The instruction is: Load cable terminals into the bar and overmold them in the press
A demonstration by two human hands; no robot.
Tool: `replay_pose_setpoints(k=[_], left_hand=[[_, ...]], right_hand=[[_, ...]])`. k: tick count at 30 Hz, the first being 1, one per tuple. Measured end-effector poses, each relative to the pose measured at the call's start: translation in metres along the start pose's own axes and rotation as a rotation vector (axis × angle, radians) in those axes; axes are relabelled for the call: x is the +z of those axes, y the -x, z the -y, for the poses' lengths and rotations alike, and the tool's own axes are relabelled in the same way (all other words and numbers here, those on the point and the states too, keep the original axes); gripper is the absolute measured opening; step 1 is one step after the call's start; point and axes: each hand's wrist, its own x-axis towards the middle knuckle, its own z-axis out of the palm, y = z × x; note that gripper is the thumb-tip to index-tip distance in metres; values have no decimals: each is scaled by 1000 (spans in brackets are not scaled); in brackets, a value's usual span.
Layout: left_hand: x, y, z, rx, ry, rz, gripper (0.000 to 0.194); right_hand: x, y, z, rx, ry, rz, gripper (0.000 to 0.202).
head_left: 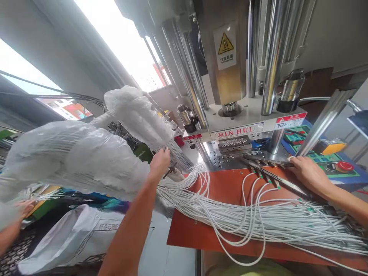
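"Where are my hands?"

"Right hand pinches the end of a metal bar, right of centre. Left hand is curled mid-frame; I can't tell what it grips."

"How will things handle?"

"I judge the bar stiff, smooth, weighty: I'd hold its ends. The cables, lower right, look light and floppy; I'd gather them mid-length."

"Surroundings?"

"Red-brown board under the cables, press above, bright window upper left."
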Motion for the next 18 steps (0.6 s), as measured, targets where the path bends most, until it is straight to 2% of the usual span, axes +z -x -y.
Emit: replay_pose_setpoints(k=[1,2,4,6,7,9,12,15,18], left_hand=[[4,19,0,102,-37,-21,21],[11,39,-2,270,-63,-45,24],[35,84,-11,645,-34,35,28],[74,124,-24,922,-6,342,27],[96,140,-32,995,4,506,29],[144,159,-46,993,44,709,36],[202,161,-61,825,120,819,50],[231,151,-66,760,78,839,59],[241,142,-67,855,-75,819,56]], right_hand=[[2,0,1,-6,5,2,16],[4,-1,2,-12,10,4,16],[5,-3,5,-21,19,9,16],[3,-5,7,-32,24,16,16],[1,-4,8,-35,26,19,16],[-4,0,11,-35,33,18,14],[-10,18,17,-79,-16,10,13],[-7,40,27,-191,-119,7,20],[2,49,39,-263,-165,-15,53]])
